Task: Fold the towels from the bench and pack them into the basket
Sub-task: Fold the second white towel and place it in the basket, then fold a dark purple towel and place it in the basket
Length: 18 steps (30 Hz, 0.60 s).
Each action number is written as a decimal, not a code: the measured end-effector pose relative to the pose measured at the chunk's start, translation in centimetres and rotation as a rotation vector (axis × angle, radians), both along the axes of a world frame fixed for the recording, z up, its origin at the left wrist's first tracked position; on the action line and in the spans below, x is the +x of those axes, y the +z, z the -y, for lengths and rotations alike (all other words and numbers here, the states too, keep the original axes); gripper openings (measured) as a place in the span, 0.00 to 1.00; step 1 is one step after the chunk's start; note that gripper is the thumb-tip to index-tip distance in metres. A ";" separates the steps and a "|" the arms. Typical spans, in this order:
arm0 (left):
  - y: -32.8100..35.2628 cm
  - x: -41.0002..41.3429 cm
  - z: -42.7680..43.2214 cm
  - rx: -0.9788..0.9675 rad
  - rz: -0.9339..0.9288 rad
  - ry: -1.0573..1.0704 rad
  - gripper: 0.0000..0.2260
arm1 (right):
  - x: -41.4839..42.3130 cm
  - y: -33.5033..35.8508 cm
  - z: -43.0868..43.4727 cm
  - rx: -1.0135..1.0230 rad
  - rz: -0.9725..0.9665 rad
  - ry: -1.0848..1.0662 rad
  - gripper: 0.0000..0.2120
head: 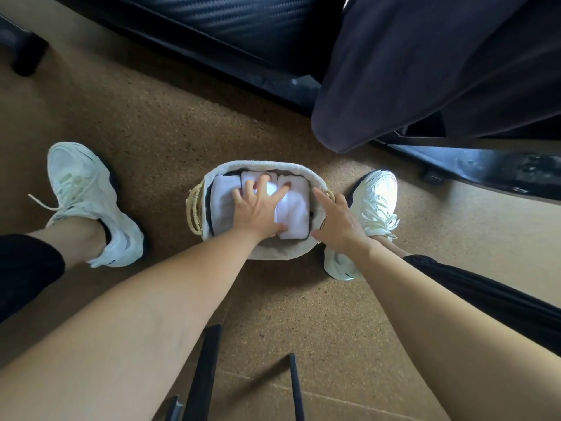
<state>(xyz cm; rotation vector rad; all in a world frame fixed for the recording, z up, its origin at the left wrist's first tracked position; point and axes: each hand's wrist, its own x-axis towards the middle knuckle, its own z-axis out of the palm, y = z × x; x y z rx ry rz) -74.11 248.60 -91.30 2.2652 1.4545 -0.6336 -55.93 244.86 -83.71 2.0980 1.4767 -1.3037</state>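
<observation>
A small oval basket [267,166] with a white fabric liner and rope handles stands on the cork floor between my feet. Three folded white towels stand side by side in it: a left towel [223,199], a middle towel [252,176] and a right towel [293,217]. My left hand [258,208] presses down flat on the middle towel, fingers spread over the towels. My right hand [337,220] rests open on the basket's right rim by the rope handle. A dark cloth [425,71] hangs over the black bench at the upper right.
My white sneakers stand either side of the basket, the left sneaker [88,202] well apart and the right sneaker [370,208] touching it. The black bench frame [230,56] runs across the top. Thin black bars [206,369] lie near the bottom edge.
</observation>
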 end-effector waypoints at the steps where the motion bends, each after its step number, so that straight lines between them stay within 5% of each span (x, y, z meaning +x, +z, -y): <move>1: 0.6 -0.1 -0.2 -0.048 0.018 0.007 0.44 | 0.1 0.6 -0.1 -0.005 -0.004 -0.003 0.44; 6: 5.3 -3.0 -1.4 -0.256 0.215 0.092 0.35 | 0.2 4.2 -0.2 0.052 -0.008 -0.059 0.32; 10: 10.9 -4.7 -1.9 -0.285 0.325 0.275 0.31 | 0.0 9.4 -0.1 0.136 -0.027 -0.218 0.13; 18: 25.6 -3.1 -3.6 -0.170 0.692 0.402 0.07 | -0.6 24.6 -0.2 0.783 -0.085 -0.691 0.03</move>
